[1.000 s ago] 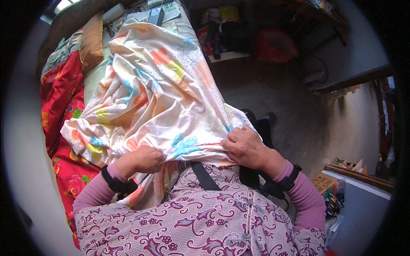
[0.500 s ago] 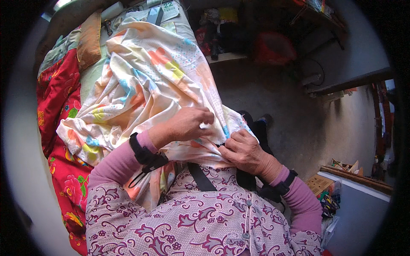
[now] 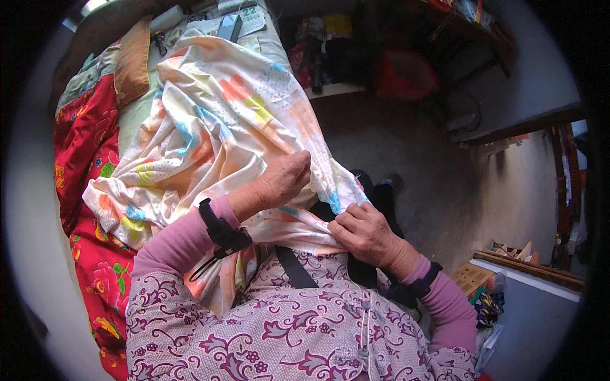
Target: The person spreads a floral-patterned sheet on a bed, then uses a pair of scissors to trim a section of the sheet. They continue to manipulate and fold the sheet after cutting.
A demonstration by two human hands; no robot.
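Note:
A large white cloth with orange, yellow and blue patches lies in loose folds over the bed and across my lap. My right hand is closed on the cloth's near edge, thumb and fingers pinching it. My left hand hovers just above the cloth, left of and farther out than the right. Its fingers are curled together in a pinch, and whatever they hold, if anything, is too small to make out. Between the hands a dark gap shows under the lifted cloth.
Along the bed's left side lies a red flowered quilt, with a brown pillow beyond it. A dark flat object and papers lie at the bed's far end. A red tub stands on the floor at the far right.
My left hand has risen a little away from me, and its fingers are curled tighter. My right hand has shifted slightly, still gripping the cloth's edge.

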